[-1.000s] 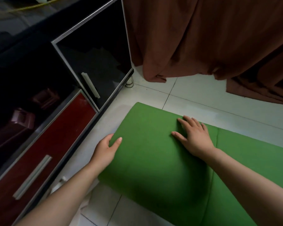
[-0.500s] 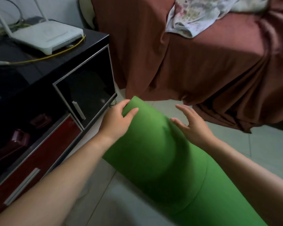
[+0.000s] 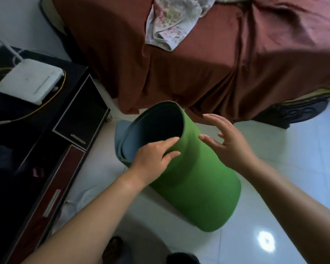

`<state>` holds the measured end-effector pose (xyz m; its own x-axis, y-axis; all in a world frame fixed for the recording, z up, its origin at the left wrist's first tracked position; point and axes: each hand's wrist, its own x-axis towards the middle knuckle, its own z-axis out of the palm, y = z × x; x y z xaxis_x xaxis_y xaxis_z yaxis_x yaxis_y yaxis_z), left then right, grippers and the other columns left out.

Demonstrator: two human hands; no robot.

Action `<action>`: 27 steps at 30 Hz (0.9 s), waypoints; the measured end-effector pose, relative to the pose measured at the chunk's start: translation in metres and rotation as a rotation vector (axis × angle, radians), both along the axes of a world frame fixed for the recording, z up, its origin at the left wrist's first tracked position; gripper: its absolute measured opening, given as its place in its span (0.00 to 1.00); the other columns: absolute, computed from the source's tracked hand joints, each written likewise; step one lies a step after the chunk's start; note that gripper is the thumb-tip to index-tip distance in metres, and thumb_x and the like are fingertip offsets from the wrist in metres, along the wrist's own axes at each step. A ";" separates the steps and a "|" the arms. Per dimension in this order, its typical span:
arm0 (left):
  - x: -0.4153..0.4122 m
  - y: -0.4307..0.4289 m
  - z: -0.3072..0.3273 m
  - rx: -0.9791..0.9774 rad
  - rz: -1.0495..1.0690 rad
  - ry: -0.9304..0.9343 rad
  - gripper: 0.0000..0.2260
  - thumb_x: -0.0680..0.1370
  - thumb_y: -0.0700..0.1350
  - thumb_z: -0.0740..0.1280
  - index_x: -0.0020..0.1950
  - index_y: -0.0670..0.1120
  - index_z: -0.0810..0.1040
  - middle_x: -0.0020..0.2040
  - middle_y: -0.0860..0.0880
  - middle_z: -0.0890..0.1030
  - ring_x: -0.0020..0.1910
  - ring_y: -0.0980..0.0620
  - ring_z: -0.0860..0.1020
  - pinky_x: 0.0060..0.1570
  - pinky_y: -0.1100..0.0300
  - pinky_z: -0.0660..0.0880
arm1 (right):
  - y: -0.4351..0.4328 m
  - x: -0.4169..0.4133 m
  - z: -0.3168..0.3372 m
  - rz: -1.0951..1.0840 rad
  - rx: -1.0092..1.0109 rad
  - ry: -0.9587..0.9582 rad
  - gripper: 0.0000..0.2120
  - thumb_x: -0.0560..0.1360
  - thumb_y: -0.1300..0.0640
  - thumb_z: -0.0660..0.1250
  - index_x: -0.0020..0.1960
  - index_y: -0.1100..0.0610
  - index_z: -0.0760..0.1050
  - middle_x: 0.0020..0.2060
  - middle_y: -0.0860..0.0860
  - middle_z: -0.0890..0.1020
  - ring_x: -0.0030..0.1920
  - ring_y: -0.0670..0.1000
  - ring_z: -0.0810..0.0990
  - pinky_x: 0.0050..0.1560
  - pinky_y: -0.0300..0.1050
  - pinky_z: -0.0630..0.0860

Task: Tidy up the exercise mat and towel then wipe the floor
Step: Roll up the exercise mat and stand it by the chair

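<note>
Exercise mat (image 3: 194, 180): green outside, grey-blue inside, rolled into a loose wide tube and tilted — its open mouth faces 11 o'clock and up, its closed-looking lower end rests on the floor toward 5 o'clock. It sits at the middle of the view.

Mat's inner layers (image 3: 128, 143): grey-blue edges spiral out at the tube's 9 o'clock side, not tightly wound.

Left hand (image 3: 154, 159): gripping the rim of the mat at the lower edge of its mouth, fingers curled over the lip and reaching inside the tube, palm against the green outer face.

Right hand (image 3: 227, 141): wide, fingers spread and apart, just beside the mat's upper right side at about 2 o'clock from the tube's middle; whether the thumb tip touches the green surface cannot be told.

Floor (image 3: 293, 187): pale glossy tiles, with a bright light reflection at 5 o'clock of the view.

Bed (image 3: 208, 63): covered by a reddish-brown sheet that hangs down to the floor, filling the view from 11 to 2 o'clock, just behind the mat's mouth.

Towel (image 3: 171, 21): a crumpled pale cloth with a faded floral print, lying on top of the bed at 12 o'clock, well apart from both hands.

Cabinet (image 3: 69, 130): dark, with a glass door and a red drawer front, along the 8 to 10 o'clock side.

Router (image 3: 29, 80): white, on the cabinet top at 10 o'clock — a yellow cable (image 3: 46, 103) curves around it.
</note>
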<state>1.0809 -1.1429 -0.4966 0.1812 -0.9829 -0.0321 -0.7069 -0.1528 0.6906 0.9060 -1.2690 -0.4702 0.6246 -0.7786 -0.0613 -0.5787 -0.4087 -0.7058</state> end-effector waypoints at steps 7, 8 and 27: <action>-0.038 0.005 0.061 0.078 -0.322 -0.118 0.17 0.78 0.53 0.60 0.66 0.55 0.72 0.53 0.53 0.81 0.51 0.50 0.79 0.46 0.53 0.78 | 0.008 -0.048 0.069 -0.124 0.128 -0.020 0.30 0.69 0.36 0.59 0.68 0.46 0.68 0.66 0.43 0.70 0.66 0.44 0.68 0.67 0.52 0.69; -0.043 0.007 0.064 0.074 -0.355 -0.131 0.17 0.77 0.55 0.57 0.65 0.55 0.73 0.50 0.53 0.82 0.48 0.49 0.80 0.42 0.52 0.79 | 0.010 -0.055 0.072 -0.120 0.131 -0.008 0.29 0.69 0.37 0.60 0.68 0.45 0.68 0.67 0.43 0.70 0.66 0.44 0.68 0.67 0.49 0.68; -0.006 0.011 0.053 0.012 0.248 -0.110 0.14 0.78 0.51 0.60 0.59 0.47 0.76 0.59 0.47 0.76 0.60 0.48 0.73 0.60 0.53 0.69 | 0.059 -0.133 0.036 -0.009 -0.252 0.168 0.09 0.68 0.52 0.72 0.46 0.54 0.79 0.60 0.55 0.77 0.69 0.59 0.68 0.61 0.48 0.69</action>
